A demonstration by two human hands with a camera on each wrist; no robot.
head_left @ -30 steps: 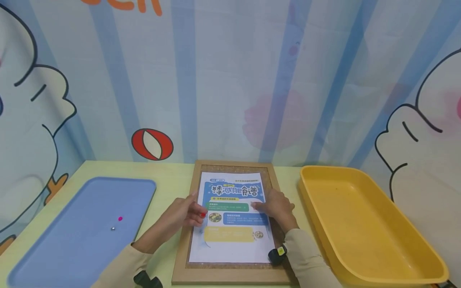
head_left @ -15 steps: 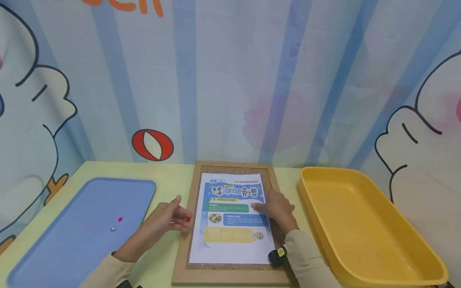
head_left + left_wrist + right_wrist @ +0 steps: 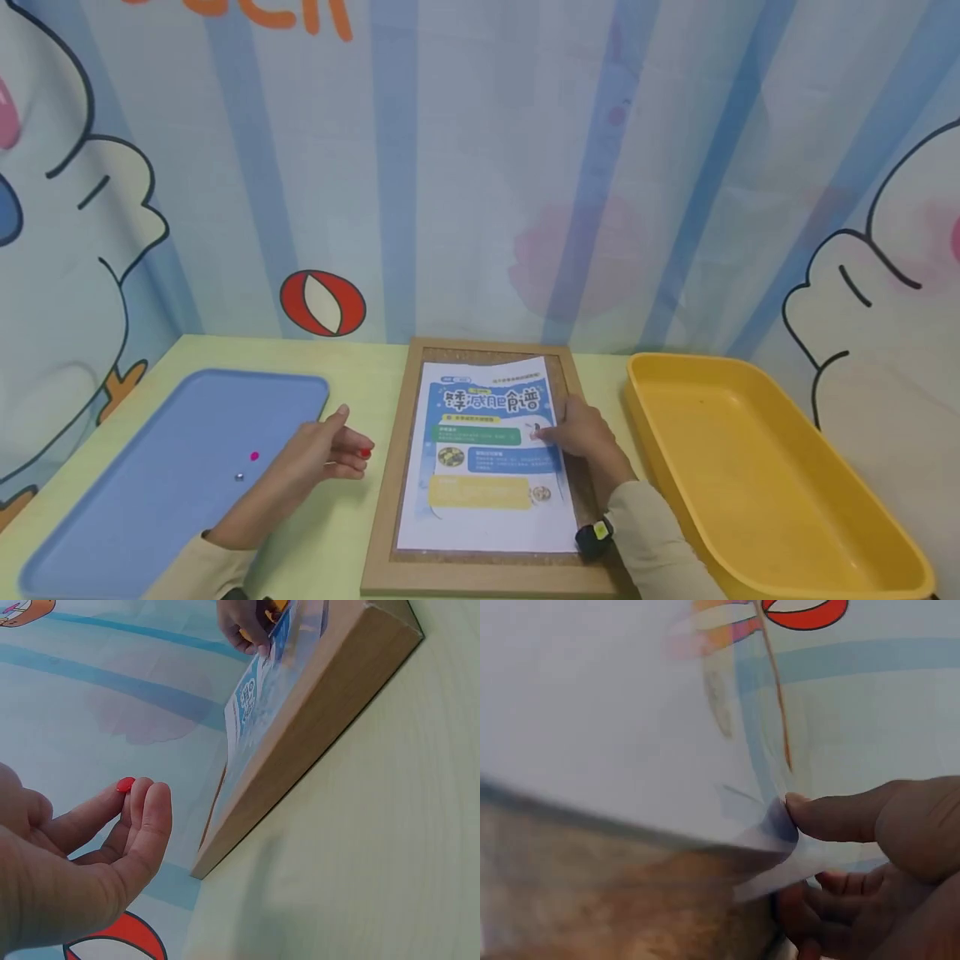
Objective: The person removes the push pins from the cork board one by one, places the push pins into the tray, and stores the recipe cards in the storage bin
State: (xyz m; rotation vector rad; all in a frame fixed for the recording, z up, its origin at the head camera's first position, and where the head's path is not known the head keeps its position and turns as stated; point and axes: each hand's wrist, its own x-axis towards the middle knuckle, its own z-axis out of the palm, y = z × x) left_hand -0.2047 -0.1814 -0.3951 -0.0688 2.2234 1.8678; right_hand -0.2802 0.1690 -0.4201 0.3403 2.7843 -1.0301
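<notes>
A printed paper sheet (image 3: 487, 529) with a blue title and colored bands lies over a cork board with a wooden frame (image 3: 465, 578). My right hand (image 3: 591, 442) pinches the sheet's right edge between thumb and fingers; in the right wrist view that edge bends up off the cork. Left of the frame, my left hand (image 3: 315, 458) hovers apart from the board with its fingers bent. A small red thumbtack (image 3: 125, 784) shows at the fingertips in the left wrist view, its point hidden.
On the left, a blue tray (image 3: 172, 433) bears a pink tack (image 3: 254, 456) and a silver tack (image 3: 239, 477). A deep yellow tray (image 3: 787, 475) stands right of the board. Behind the pale table (image 3: 352, 358) hangs a striped cartoon curtain (image 3: 465, 167).
My left hand has moved left, off the sheet and past the frame, with the red thumbtack. The sheet's upper right corner has risen slightly while my right hand keeps its grip.
</notes>
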